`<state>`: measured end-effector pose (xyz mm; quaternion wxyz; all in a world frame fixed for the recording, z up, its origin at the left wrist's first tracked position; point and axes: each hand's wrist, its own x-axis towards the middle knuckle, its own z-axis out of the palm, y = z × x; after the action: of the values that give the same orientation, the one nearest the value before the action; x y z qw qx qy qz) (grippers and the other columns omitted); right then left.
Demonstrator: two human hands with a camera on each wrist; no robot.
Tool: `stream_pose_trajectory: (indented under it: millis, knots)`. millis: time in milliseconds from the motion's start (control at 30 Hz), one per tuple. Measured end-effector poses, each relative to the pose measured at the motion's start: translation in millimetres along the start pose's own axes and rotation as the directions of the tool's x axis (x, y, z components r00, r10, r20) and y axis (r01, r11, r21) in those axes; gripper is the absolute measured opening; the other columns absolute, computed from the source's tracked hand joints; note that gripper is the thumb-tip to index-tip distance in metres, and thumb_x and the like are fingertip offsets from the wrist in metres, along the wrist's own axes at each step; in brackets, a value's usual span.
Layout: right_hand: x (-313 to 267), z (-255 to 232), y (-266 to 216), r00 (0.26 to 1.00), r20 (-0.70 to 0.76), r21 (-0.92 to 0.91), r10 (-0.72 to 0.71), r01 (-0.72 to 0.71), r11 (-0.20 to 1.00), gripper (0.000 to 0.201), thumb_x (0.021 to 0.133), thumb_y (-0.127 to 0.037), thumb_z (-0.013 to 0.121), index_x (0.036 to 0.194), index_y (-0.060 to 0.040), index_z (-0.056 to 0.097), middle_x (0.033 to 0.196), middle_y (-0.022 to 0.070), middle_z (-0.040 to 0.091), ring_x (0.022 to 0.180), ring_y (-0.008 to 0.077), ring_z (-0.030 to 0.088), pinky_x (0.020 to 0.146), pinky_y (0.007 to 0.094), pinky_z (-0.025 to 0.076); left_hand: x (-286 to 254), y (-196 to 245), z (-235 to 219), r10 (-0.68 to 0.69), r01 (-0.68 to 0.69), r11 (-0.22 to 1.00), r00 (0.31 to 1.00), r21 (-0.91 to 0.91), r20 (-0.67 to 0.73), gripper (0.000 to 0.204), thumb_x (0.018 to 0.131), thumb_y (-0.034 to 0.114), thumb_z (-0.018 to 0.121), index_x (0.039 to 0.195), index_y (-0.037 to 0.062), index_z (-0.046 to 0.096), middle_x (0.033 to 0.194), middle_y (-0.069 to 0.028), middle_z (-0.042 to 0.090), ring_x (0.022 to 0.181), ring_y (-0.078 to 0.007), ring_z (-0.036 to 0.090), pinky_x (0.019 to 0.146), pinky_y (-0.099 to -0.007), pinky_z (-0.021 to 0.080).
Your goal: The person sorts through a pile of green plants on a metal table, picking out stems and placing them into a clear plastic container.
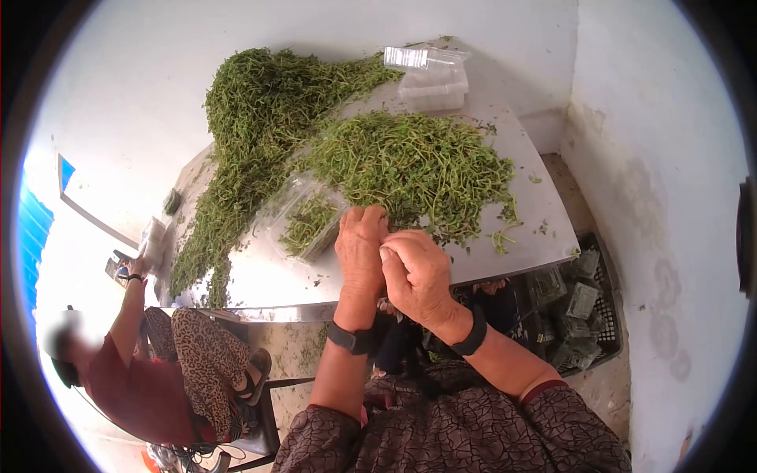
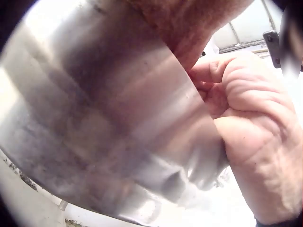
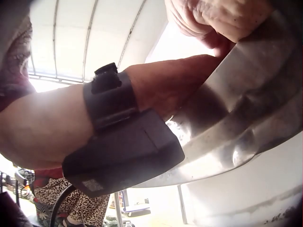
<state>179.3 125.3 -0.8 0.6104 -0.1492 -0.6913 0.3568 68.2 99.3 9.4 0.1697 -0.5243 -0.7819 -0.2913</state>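
At the front edge of the table (image 1: 564, 235), my left hand (image 1: 361, 246) and right hand (image 1: 419, 276) meet. The left hand is back-up, its fingers bent and their tips hidden. The right hand's fingers curl towards its thumb, against the left hand; anything between them is hidden. Just beyond lies a loose heap of green stems (image 1: 410, 158). An open clear plastic box (image 1: 325, 236) with green stems inside stands left of my left hand. In the left wrist view, the right hand (image 2: 258, 109) is beside the metal table edge (image 2: 118, 109); the right wrist view also shows it (image 3: 215, 19).
A taller green heap (image 1: 256, 102) spreads along the table's left side. Stacked clear boxes (image 1: 434, 88) stand at the back. Below the right edge, a black crate (image 1: 611, 315) holds filled boxes. A seated person (image 1: 150, 378) at the left reaches to white containers (image 1: 152, 236).
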Motion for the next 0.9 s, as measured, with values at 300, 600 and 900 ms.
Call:
stream_pose_trajectory:
  millis: [300,600,900]
  knots:
    - [2.4,0.4,3.7,0.999,-0.013,-0.032,0.031,-0.032,0.999,0.018,0.084,-0.001,0.062,0.102,0.0032,0.060,0.103,0.0232,0.064,0.090,0.0401,0.063,0.077,0.0428,0.053,-5.1,5.4,-5.6,-0.034,-0.013,0.977,0.976,-0.211,-0.214,0.005,0.085,0.005,0.062,0.090,0.0060,0.062,0.084,-0.0128,0.060,0.080,-0.0331,0.059,0.069,-0.0424,0.048]
    - [-0.4,1.6,6.9,0.995,0.022,-0.035,0.102,-0.101,0.994,0.039,0.088,-0.003,0.059,0.125,0.0066,0.050,0.122,0.0295,0.058,0.107,0.0440,0.061,0.088,0.0427,0.054,-8.4,10.9,-18.0,-0.072,-0.024,0.907,0.974,-0.420,-0.213,0.007,0.087,0.000,0.062,0.094,0.0026,0.062,0.087,-0.0115,0.063,0.078,-0.0277,0.061,0.069,-0.0356,0.048]
    - [0.1,1.7,8.3,0.994,0.060,-0.043,0.091,-0.089,0.995,0.031,0.085,-0.002,0.063,0.115,0.0052,0.057,0.113,0.0265,0.063,0.097,0.0431,0.064,0.079,0.0427,0.055,-6.8,5.5,-36.3,-0.063,-0.062,0.922,0.950,-0.383,-0.307,0.007,0.089,-0.001,0.061,0.095,0.0027,0.061,0.087,-0.0087,0.063,0.076,-0.0208,0.059,0.069,-0.0310,0.048]
